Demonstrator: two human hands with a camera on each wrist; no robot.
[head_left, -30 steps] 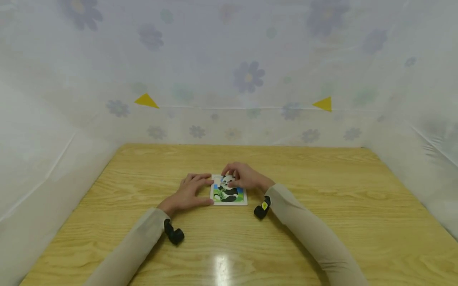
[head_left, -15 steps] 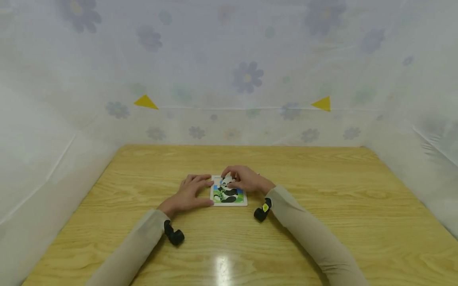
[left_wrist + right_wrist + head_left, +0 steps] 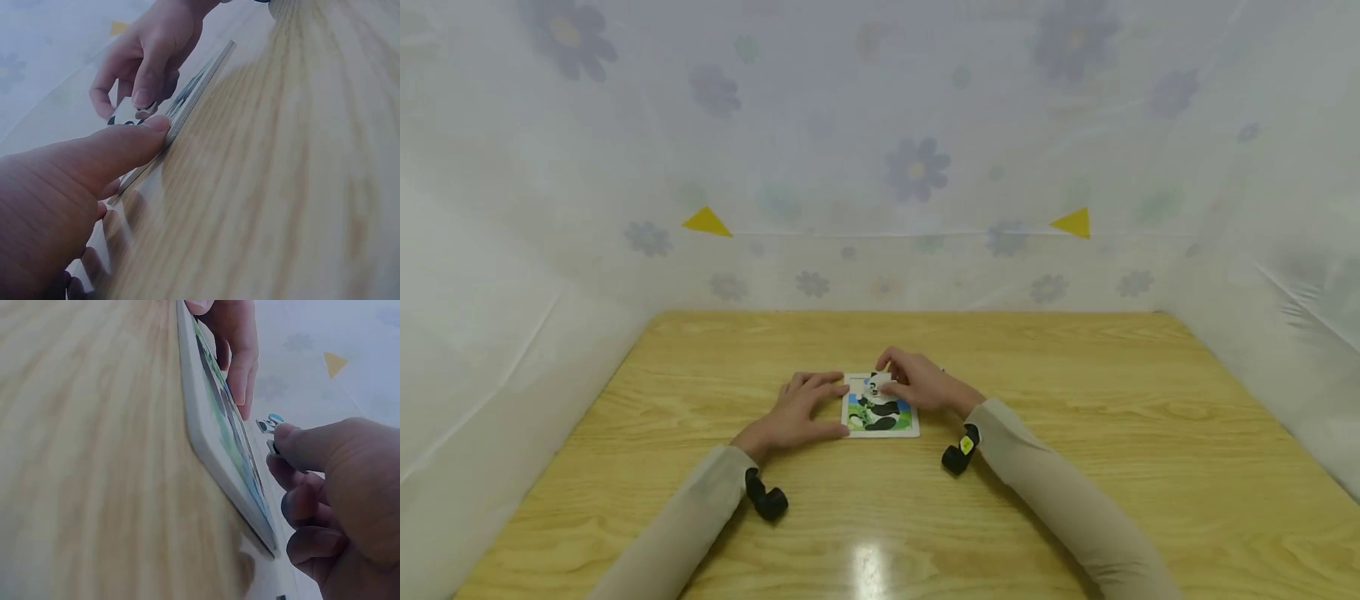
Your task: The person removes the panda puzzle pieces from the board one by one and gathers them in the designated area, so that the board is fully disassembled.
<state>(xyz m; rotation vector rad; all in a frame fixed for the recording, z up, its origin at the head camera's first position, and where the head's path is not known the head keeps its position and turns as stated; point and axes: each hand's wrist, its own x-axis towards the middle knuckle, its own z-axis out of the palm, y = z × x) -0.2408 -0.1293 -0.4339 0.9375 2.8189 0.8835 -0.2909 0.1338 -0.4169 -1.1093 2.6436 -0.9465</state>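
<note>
A square panda jigsaw board (image 3: pixel 883 434) with a white frame lies on the wooden table between both hands. My left hand (image 3: pixel 793 417) rests along its left side, fingers fairly straight at the frame and thumb on the near left corner, as the left wrist view also shows. Over the board's upper part, my right hand (image 3: pixel 921 382) pinches a puzzle piece (image 3: pixel 266 425) with a panda's face between thumb and fingers. In the right wrist view that piece is clear of the board's surface. The board's upper right corner is hidden behind the right hand in the head view.
The table (image 3: pixel 662 367) reaches to a flower-printed white sheet (image 3: pixel 917 167) at the back and sides. Yellow triangles (image 3: pixel 707 222) mark the sheet. A tiny dark-edged thing (image 3: pixel 943 369) shows just behind my right hand, mostly hidden.
My right hand has shifted slightly right with the panda-face piece, which was tilted half a second ago and now shows its face more. The left hand and the board stay in place.
</note>
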